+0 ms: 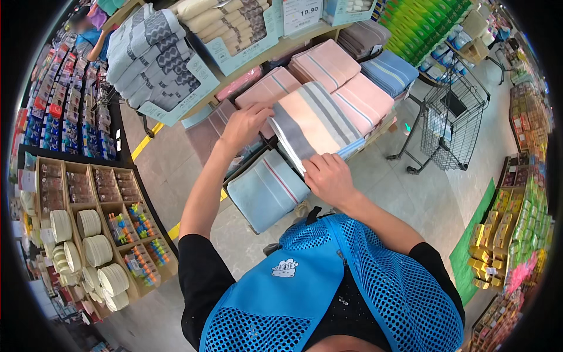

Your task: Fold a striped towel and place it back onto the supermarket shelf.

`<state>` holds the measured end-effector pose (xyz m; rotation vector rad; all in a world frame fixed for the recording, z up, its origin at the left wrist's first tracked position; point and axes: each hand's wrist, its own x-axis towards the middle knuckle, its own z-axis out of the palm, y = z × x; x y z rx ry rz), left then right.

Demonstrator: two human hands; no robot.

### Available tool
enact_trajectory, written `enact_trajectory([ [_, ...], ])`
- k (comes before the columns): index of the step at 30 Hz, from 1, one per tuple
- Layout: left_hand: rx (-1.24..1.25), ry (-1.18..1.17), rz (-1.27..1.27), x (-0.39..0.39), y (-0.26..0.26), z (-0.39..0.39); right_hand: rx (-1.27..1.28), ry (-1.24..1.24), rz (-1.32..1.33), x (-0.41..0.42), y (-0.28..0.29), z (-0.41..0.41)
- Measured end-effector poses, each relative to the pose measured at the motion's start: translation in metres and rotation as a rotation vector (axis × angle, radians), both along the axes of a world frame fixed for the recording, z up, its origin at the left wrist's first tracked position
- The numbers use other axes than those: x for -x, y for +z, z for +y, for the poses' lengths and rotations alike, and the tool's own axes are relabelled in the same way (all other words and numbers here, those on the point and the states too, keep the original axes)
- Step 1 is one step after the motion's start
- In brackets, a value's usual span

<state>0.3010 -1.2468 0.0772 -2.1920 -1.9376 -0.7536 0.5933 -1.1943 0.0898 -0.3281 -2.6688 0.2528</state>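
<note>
A folded striped towel (314, 125) in grey, peach and white lies on top of the stacked towels in front of me. My left hand (250, 125) pinches its left far corner. At its near corner, the fingers of my right hand (327, 178) curl over the folded edge. A light-blue edge of another towel shows beneath it on the right. Behind it are folded pink towels (325, 64), with a blue towel stack (389, 72) farther right. Closer to me sits a pale blue towel stack (268, 189) with a red stripe. Mauve towels (211, 127) are partly hidden by my left hand and forearm.
Boxes of rolled grey towels (151, 66) and cream towels (233, 31) stand on a higher shelf at the back. A wire shopping cart (453, 119) is on the right. Compartmented wooden shelving (99, 220) stands at left. A person in a blue vest (90, 42) is at far left.
</note>
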Motion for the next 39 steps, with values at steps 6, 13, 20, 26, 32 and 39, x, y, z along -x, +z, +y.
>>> enact_trajectory([
  [6,0.004,-0.039,0.081,0.001,-0.007,0.001,0.04,-0.013,0.032,-0.007,0.0,-0.006],
  [13,0.058,-0.058,0.106,-0.001,-0.007,0.004,0.001,-0.053,0.033,-0.008,-0.008,-0.009],
  [20,0.012,-0.114,0.129,-0.004,-0.006,0.002,0.034,-0.095,0.052,-0.007,-0.011,-0.013],
  [26,0.014,-0.127,0.116,-0.008,-0.004,-0.001,0.097,-0.101,0.113,-0.009,-0.012,-0.01],
  [32,-0.034,-0.146,0.18,-0.015,-0.02,0.0,0.153,-0.059,0.096,-0.016,-0.013,-0.007],
  [39,-0.044,-0.108,0.162,-0.02,-0.025,-0.001,0.086,-0.085,0.036,-0.014,-0.01,-0.012],
])
